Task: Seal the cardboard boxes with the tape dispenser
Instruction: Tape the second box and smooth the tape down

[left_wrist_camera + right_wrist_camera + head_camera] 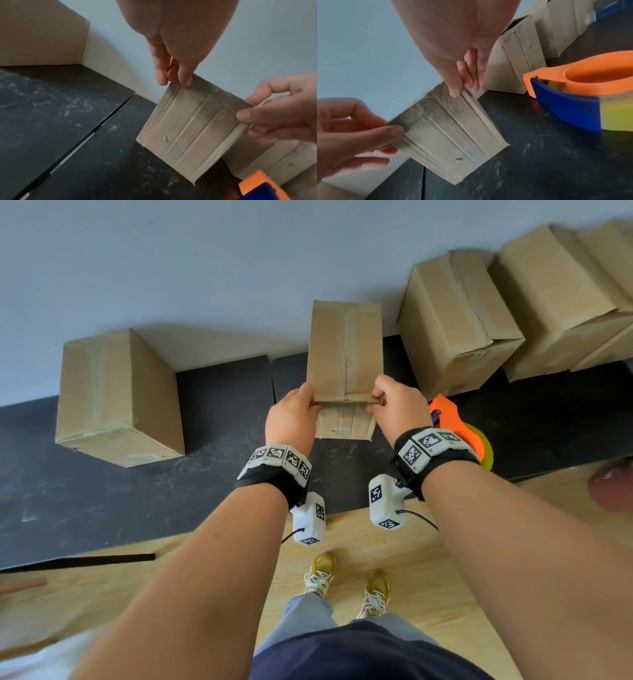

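A small cardboard box [345, 347] stands on the black table [222, 402] near the wall, its near end facing me. My left hand [298, 409] pinches the left upper corner of that near end [192, 125], and my right hand [390, 405] pinches the right upper corner [447, 129]. Old tape strips run down the near face and along the top seam. The orange and blue tape dispenser [459, 429] with its yellowish roll [618, 116] lies on the table just right of my right wrist, untouched.
A larger cardboard box [113, 395] sits at the left against the wall. Several more boxes [462, 320] line up at the right. The table's front edge [171, 537] borders a wooden floor where my feet stand.
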The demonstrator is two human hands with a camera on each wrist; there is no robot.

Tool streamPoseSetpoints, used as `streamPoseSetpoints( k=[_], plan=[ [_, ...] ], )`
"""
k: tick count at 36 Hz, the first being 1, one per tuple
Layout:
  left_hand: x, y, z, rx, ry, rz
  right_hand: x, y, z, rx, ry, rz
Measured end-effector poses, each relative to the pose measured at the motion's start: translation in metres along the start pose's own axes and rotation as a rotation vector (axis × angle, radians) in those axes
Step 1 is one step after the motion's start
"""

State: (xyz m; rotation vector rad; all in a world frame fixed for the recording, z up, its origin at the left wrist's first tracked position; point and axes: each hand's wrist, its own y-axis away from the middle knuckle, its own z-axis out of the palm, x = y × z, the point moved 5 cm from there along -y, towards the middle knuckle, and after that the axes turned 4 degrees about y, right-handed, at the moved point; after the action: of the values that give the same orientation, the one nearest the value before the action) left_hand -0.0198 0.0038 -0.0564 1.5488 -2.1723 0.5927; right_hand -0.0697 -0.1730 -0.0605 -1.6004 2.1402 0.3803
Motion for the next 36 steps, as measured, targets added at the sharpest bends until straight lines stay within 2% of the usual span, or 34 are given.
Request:
streamPoseSetpoints(
  k=[4, 7, 10, 13, 17, 22, 28, 31, 36],
  plan=[
    [-0.008, 0.005, -0.004, 0.008, 0.112, -0.152, 0.0, 0.005, 0.0, -0.057, -0.059, 0.061],
    [-0.011, 0.01, -0.007, 0.02, 0.246, -0.274, 0.001, 0.009, -0.001, -0.102, -0.159, 0.187],
    [-0.011, 0.012, -0.004, 0.021, 0.297, -0.337, 0.003, 0.012, -0.006, -0.086, -0.282, 0.34],
    [-0.014, 0.008, 0.005, -0.013, 0.33, -0.372, 0.008, 0.008, -0.005, -0.128, -0.275, 0.423],
    [-0.011, 0.007, 0.006, -0.042, 0.35, -0.353, 0.004, 0.0, 0.002, -0.205, -0.228, 0.366],
    [-0.019, 0.009, -0.012, 0.063, 0.337, -0.384, -0.017, -0.005, 0.0, -0.144, -0.286, 0.353],
    [-0.05, 0.017, -0.051, 0.234, 0.317, -0.445, -0.068, -0.018, 0.01, -0.181, -0.306, 0.246],
    [-0.069, 0.022, -0.074, 0.299, 0.191, -0.433, -0.098, -0.022, 0.021, -0.217, -0.309, 0.193],
    [-0.104, 0.032, -0.11, 0.311, -0.126, -0.416, -0.148, -0.023, 0.05, -0.32, -0.277, 0.119]
  ],
)
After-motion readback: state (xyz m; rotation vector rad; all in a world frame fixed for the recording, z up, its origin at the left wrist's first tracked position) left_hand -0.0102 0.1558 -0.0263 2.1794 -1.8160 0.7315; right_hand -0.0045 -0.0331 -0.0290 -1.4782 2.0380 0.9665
